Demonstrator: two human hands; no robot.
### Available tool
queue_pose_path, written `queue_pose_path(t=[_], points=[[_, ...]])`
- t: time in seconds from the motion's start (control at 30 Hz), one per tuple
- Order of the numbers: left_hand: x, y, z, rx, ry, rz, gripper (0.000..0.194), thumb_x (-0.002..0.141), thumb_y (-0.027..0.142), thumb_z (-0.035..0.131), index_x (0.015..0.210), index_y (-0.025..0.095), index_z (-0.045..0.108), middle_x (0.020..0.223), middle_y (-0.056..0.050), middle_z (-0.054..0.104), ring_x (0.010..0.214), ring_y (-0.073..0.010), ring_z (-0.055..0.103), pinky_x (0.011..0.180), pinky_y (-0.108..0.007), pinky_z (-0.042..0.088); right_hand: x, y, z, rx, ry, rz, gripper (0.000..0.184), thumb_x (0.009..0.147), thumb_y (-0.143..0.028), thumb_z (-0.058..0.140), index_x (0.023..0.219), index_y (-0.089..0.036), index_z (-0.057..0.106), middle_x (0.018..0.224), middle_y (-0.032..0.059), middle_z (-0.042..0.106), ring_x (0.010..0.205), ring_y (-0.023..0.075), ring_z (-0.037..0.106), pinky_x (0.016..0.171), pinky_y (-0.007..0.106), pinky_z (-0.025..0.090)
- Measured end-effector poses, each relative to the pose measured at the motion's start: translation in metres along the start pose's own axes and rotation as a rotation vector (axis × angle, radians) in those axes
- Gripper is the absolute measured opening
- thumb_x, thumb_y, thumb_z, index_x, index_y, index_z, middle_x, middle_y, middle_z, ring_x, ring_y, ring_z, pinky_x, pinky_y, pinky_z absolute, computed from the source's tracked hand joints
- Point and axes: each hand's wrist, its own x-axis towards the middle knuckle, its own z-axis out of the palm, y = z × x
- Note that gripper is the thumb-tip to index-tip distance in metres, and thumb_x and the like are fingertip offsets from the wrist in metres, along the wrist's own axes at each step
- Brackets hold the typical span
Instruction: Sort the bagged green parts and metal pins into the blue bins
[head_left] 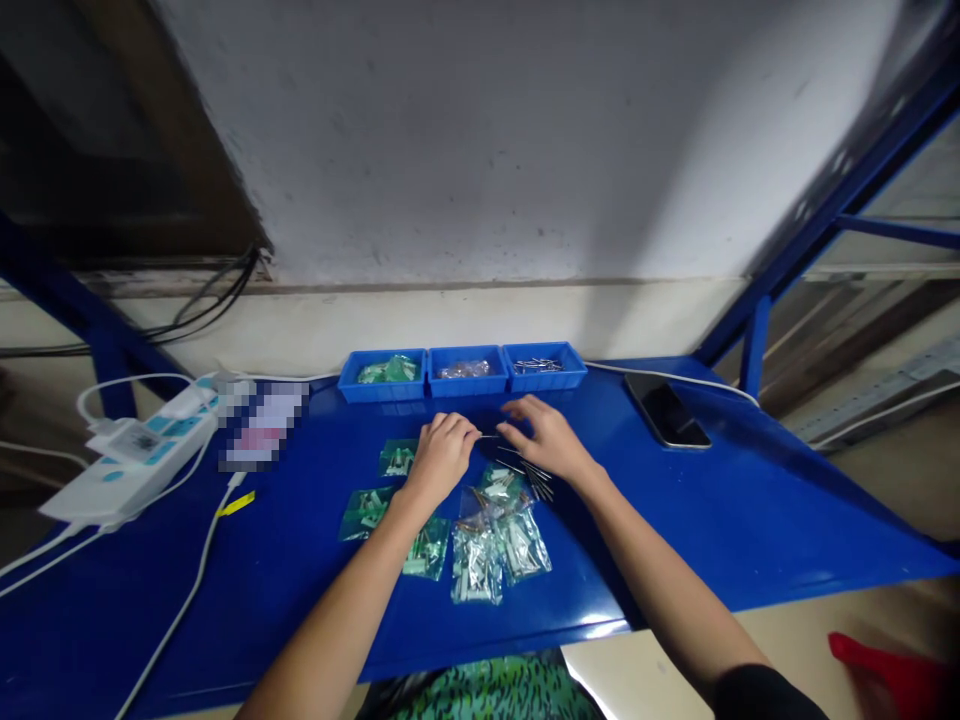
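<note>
The left hand [448,450] seemingly pinched a thin silvery metal rod [489,436] pointing toward the wide-fingered right hand [547,440], so a steady grip, clear of the slim silvery metal pins [538,482] lying nearer, seemed best.

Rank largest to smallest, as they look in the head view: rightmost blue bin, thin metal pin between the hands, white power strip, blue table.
Blue table
White power strip
Rightmost blue bin
Thin metal pin
</note>
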Motion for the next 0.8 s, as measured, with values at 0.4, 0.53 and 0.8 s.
queue_pose_path(t=[0.4,0.53,0.8], points=[[0.001,-0.004,-0.002,-0.176,0.136,-0.033,0.021,0.092,0.029,0.041,0.085,0.020,0.059,0.083,-0.003,0.065,0.084,-0.0189,0.055,0.080,-0.032,0.041,0.000,-0.021,0.012,-0.157,-0.081,-0.111,0.014,0.092,-0.021,0.041,0.092,-0.019,0.055,0.085,0.0072,0.062,0.079,0.0194,0.056,0.069,0.030,0.040],[-0.001,0.001,-0.004,-0.274,0.179,0.000,0.014,0.089,0.028,0.048,0.095,0.021,0.057,0.089,-0.003,0.065,0.088,-0.0188,0.057,0.083,-0.031,0.043,-0.001,-0.022,0.013,-0.114,-0.052,-0.058,0.018,0.094,-0.022,0.037,0.093,-0.018,0.054,0.085,0.0075,0.062,0.077,0.0190,0.056,0.067,0.029,0.041],[-0.002,0.005,-0.009,-0.265,0.167,-0.038,0.026,0.093,0.032,0.039,0.083,0.021,0.060,0.082,-0.003,0.066,0.082,-0.0185,0.058,0.079,-0.030,0.042,0.003,-0.027,-0.004,-0.201,0.033,-0.241,0.019,0.093,-0.027,0.041,0.084,-0.019,0.055,0.078,0.0057,0.060,0.075,0.0188,0.054,0.067,0.031,0.041]])
